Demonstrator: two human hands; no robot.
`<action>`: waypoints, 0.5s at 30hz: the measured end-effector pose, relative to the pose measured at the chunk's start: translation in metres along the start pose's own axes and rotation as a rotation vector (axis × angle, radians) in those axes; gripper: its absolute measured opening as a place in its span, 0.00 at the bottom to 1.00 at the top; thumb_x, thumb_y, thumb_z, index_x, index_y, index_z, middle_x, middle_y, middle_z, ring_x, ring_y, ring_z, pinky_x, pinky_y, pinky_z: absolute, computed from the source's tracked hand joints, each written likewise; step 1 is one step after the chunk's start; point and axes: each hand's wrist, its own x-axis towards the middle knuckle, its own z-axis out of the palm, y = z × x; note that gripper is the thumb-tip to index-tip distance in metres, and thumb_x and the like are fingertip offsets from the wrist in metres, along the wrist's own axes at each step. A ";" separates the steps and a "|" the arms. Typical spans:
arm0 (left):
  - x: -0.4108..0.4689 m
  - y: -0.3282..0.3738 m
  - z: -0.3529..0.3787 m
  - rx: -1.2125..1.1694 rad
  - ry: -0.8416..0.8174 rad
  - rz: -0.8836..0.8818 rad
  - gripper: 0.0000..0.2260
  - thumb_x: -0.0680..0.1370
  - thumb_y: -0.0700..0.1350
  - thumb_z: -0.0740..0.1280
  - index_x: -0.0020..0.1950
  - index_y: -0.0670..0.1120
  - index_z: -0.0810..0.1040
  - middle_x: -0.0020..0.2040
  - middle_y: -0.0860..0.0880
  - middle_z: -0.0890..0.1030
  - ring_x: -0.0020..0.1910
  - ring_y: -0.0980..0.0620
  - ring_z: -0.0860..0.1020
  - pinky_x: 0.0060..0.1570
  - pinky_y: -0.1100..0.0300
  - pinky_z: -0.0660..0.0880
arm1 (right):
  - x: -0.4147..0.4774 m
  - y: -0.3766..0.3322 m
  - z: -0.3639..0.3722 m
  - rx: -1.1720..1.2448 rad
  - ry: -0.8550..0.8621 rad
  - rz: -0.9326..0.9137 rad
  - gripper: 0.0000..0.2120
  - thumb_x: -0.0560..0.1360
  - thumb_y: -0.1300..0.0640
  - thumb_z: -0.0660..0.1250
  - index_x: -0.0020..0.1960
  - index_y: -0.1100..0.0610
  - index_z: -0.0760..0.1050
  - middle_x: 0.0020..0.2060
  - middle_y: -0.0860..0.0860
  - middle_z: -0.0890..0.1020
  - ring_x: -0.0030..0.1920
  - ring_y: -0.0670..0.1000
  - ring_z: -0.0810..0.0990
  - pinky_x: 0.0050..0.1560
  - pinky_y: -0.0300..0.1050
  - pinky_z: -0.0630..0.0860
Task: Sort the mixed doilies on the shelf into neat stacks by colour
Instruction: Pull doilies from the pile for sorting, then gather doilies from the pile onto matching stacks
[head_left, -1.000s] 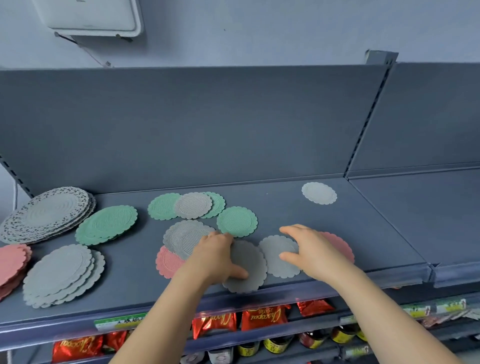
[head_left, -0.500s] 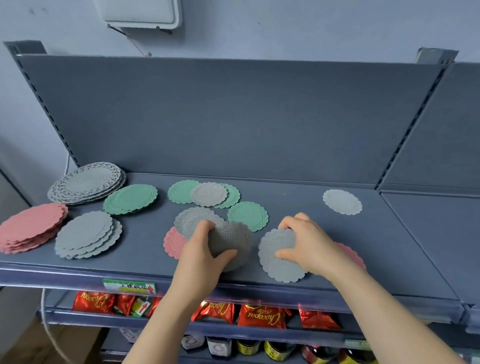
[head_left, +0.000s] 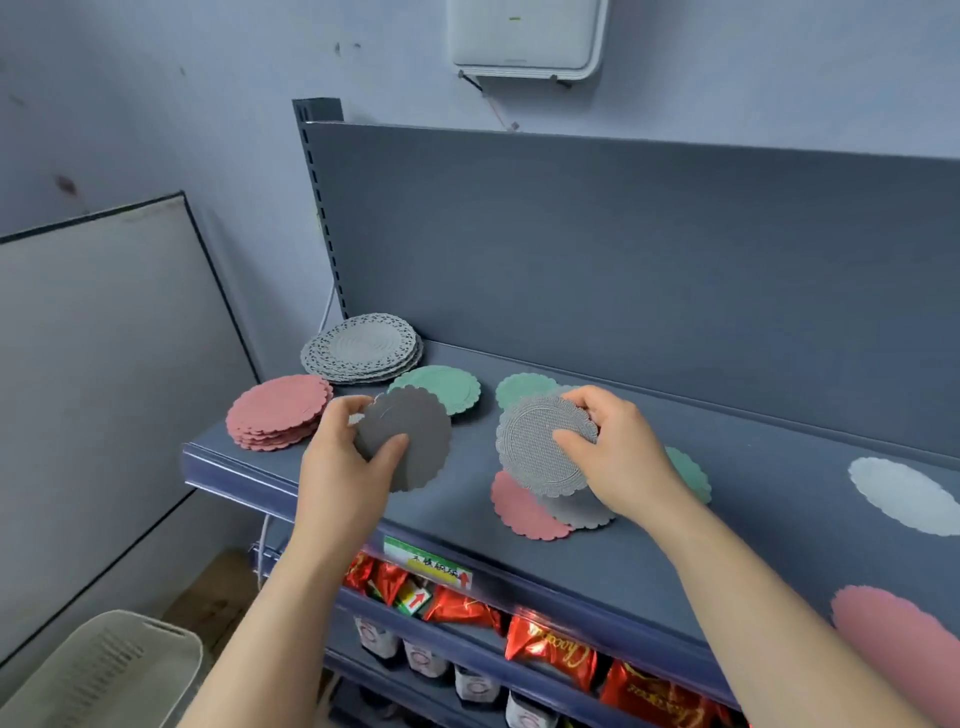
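Note:
My left hand (head_left: 345, 457) grips a plain grey doily (head_left: 410, 441), held above the grey shelf (head_left: 467, 499) near its left end. My right hand (head_left: 618, 452) grips a grey mesh-textured doily (head_left: 535, 447), lifted over a pink doily (head_left: 519, 509) and a grey one (head_left: 584, 512). A pink stack (head_left: 278, 410), a large lacy grey stack (head_left: 361, 348) and a green stack (head_left: 447, 387) sit at the left. Loose green doilies (head_left: 519, 389) lie behind my right hand. A pale grey doily (head_left: 904, 496) and a pink one (head_left: 893, 644) lie far right.
The shelf's upright back panel (head_left: 623, 249) rises behind the doilies. A lower shelf holds red snack packets (head_left: 550, 649) and bottles. A white basket (head_left: 98, 670) stands on the floor at the lower left, beside a grey board (head_left: 104, 353). A white box (head_left: 524, 36) hangs on the wall.
The camera swung left. My left hand carried its grey doily left, towards the stacks. My right hand lifted a mesh grey doily off the shelf.

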 end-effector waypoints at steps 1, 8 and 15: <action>0.012 -0.006 -0.009 0.024 0.017 -0.012 0.15 0.74 0.43 0.71 0.57 0.49 0.70 0.44 0.55 0.76 0.40 0.55 0.77 0.37 0.65 0.72 | 0.006 -0.008 0.010 0.005 -0.013 -0.009 0.08 0.75 0.61 0.65 0.54 0.53 0.75 0.48 0.47 0.81 0.50 0.49 0.79 0.51 0.46 0.75; 0.083 -0.061 -0.035 0.184 -0.145 -0.097 0.18 0.72 0.45 0.73 0.60 0.46 0.75 0.49 0.46 0.81 0.44 0.47 0.78 0.45 0.55 0.76 | 0.044 -0.052 0.070 0.009 -0.031 -0.009 0.08 0.74 0.62 0.66 0.53 0.54 0.76 0.47 0.48 0.83 0.49 0.51 0.80 0.51 0.50 0.77; 0.097 -0.084 -0.043 0.518 -0.258 0.117 0.24 0.72 0.60 0.69 0.64 0.50 0.74 0.50 0.50 0.75 0.46 0.48 0.76 0.39 0.58 0.69 | 0.061 -0.079 0.112 0.016 -0.006 0.035 0.09 0.74 0.63 0.66 0.52 0.54 0.76 0.46 0.47 0.82 0.46 0.50 0.80 0.48 0.44 0.75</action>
